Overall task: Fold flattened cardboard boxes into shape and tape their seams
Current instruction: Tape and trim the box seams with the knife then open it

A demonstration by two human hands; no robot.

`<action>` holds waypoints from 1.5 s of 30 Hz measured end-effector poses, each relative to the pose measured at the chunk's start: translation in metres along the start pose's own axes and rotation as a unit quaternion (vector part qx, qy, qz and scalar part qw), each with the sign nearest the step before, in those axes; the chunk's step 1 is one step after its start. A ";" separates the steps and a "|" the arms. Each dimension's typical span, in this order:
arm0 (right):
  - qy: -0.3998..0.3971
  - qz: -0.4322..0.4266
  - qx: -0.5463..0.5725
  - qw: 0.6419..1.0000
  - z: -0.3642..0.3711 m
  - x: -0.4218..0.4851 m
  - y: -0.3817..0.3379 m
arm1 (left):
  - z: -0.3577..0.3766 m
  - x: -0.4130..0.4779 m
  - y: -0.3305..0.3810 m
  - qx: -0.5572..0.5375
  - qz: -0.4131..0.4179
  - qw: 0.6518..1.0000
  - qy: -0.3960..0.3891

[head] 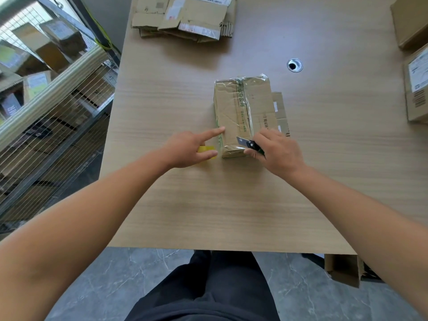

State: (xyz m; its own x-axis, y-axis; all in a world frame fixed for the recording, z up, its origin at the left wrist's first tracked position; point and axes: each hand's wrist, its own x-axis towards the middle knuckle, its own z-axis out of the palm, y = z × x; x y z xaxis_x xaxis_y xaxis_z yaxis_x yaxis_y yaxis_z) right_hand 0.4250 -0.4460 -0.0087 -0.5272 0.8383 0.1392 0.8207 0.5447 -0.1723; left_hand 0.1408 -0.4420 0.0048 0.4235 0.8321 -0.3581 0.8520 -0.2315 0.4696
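Left hand (185,149): tape (206,148), touching box (234,112); right hand (278,151): knife (247,142).

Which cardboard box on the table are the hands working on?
The taped box mid-table: the left hand, holding yellow tape, touches its side; the right hand holds a knife at it. The flattened stack and right-edge boxes lie untouched.

The table (208,205) carries a folded box (234,112) and flattened cardboard (185,17).

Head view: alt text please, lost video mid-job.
The right hand holds a knife with its blade at the near end of a clear-taped cardboard box on a table. The left hand touches the box's left side with one finger, a yellow roll partly hidden beneath it. Flattened cardboard lies stacked at the far edge.
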 end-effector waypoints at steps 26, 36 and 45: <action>-0.141 0.436 0.515 0.724 -0.006 -0.013 -0.086 | -0.003 0.024 -0.002 0.094 0.020 0.995 -0.004; -0.185 0.368 0.366 0.834 -0.008 0.013 -0.098 | 0.003 0.021 0.000 0.075 0.001 0.997 0.018; -0.197 0.370 0.339 0.842 -0.016 0.023 -0.105 | 0.009 0.018 -0.013 0.020 -0.032 0.997 0.061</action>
State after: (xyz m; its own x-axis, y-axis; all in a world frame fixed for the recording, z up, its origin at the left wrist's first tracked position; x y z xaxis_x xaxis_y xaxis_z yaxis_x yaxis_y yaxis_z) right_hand 0.3302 -0.4839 0.0284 -0.0681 0.8242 -0.5622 0.7129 -0.3540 -0.6053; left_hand 0.1407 -0.4284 -0.0150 0.3290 0.9002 -0.2854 0.8887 -0.1929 0.4159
